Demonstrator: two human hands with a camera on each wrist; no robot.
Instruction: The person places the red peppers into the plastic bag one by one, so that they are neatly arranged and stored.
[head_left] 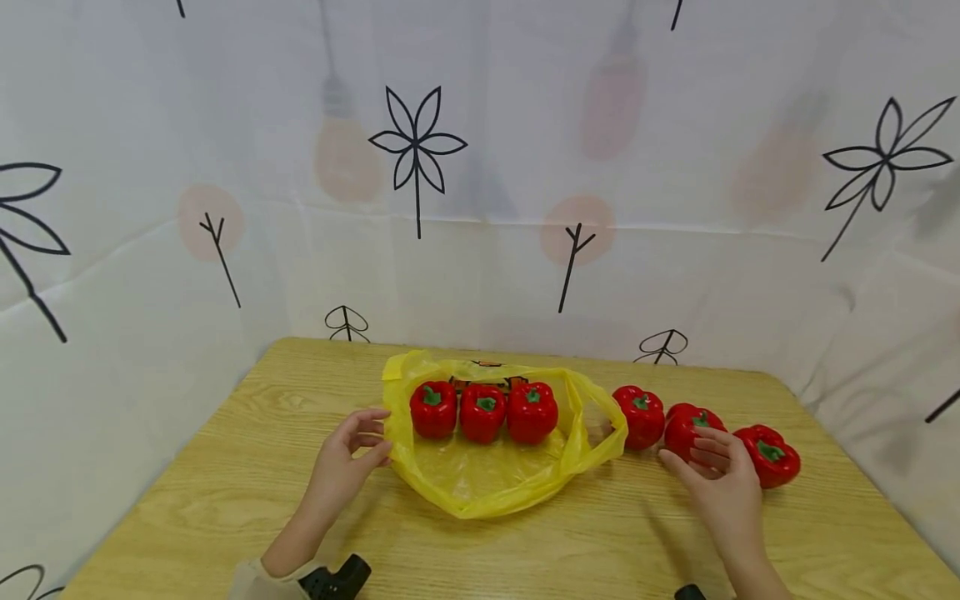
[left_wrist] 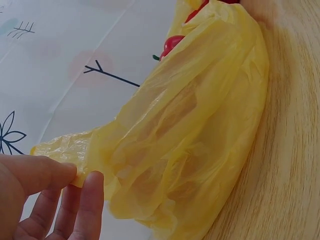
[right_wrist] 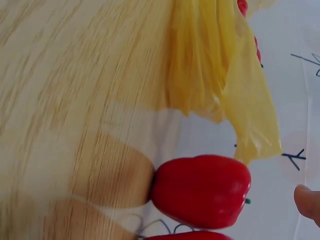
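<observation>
A yellow plastic bag (head_left: 480,487) lies with its mouth wide on the table, holding three red bell peppers (head_left: 482,417) in a row. At the bag's left edge, my left hand (head_left: 341,458) pinches the thin plastic (left_wrist: 75,150) between thumb and fingers. Three more bell peppers stand right of the bag: one (head_left: 640,418) beside its handle, a middle one (head_left: 681,425) and an outer one (head_left: 768,457). My right hand (head_left: 723,487) is in front of the middle pepper, partly covering it, with thumb and fingers apart. Whether it touches that pepper cannot be told.
The wooden table (head_left: 210,483) extends to the left and in front of the bag. A white cloth (head_left: 480,275) with printed flowers and twigs hangs behind the table and along its sides.
</observation>
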